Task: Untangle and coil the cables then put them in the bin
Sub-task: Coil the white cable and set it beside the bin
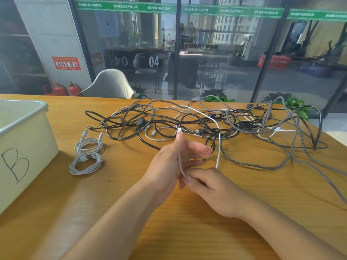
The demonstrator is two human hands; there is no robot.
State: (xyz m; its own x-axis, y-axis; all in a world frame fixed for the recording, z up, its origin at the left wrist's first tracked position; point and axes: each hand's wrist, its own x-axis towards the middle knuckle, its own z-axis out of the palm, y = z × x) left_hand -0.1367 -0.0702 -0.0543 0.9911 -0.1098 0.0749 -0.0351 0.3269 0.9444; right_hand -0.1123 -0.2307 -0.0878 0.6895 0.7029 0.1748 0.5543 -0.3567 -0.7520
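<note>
A tangle of black, grey braided and white cables (216, 124) sprawls across the far half of the wooden table (187, 231). My left hand (174, 162) pinches one white cable (218, 147) just below its plug, which sticks up from my fingertips. My right hand (212, 190) pinches the same cable lower down, close under the left hand. From there the cable loops up and back into the tangle. Two coiled white cables (86, 156) lie on the table to the left. The cream bin (28, 147) marked "B" stands at the left edge.
A grey braided cable (319, 175) trails toward the table's right edge. Behind the table are a white chair (110, 85), fire extinguishers (62, 89), green plants (293, 104) and a glass wall.
</note>
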